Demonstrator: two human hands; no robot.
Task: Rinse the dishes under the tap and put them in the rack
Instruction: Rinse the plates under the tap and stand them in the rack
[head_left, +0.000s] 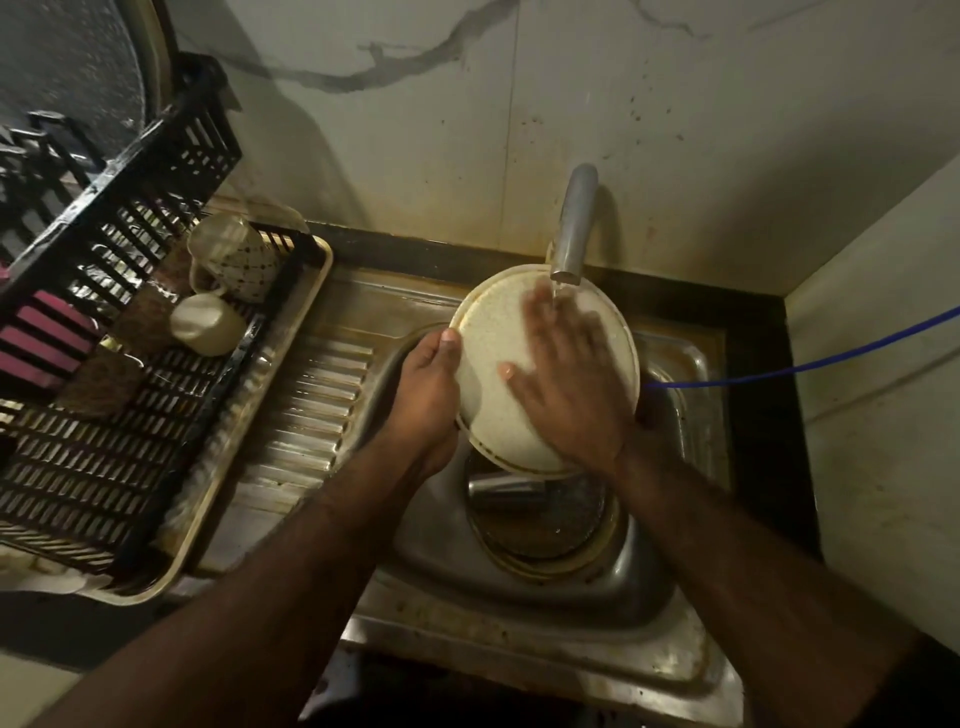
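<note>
The person has a round cream plastic plate (488, 358) tilted up over the stainless steel sink basin (670, 577), its top edge right under the grey metal tap spout (574, 223), with water running onto it. The left hand (426, 395) grips the plate's left rim, thumb hooked over the front edge. The right hand (566, 379) is spread flat on the plate's face with fingers straight, holding nothing; it's a bit blurred near the stream, so it's probably rubbing the surface.

So this looks like mid-rinse on this plate. Below it in the basin there's more to do: a steel cup (506, 491) lying on its side on a dark round plate (550, 525).

The black plastic slatted rack (104, 457) sits well off to the left on a beige tray (311, 306), with a patterned mug (234, 260) and a plain cream mug (208, 325) already in it.

What could go wrong: the plate is wet and held by one edge only, so it could slip and drop onto the stuff below. Water hitting that tilted face could also splash out. And carrying it across the ribbed steel drainboard (311, 415) to the rack, it may clip the mugs.
</note>
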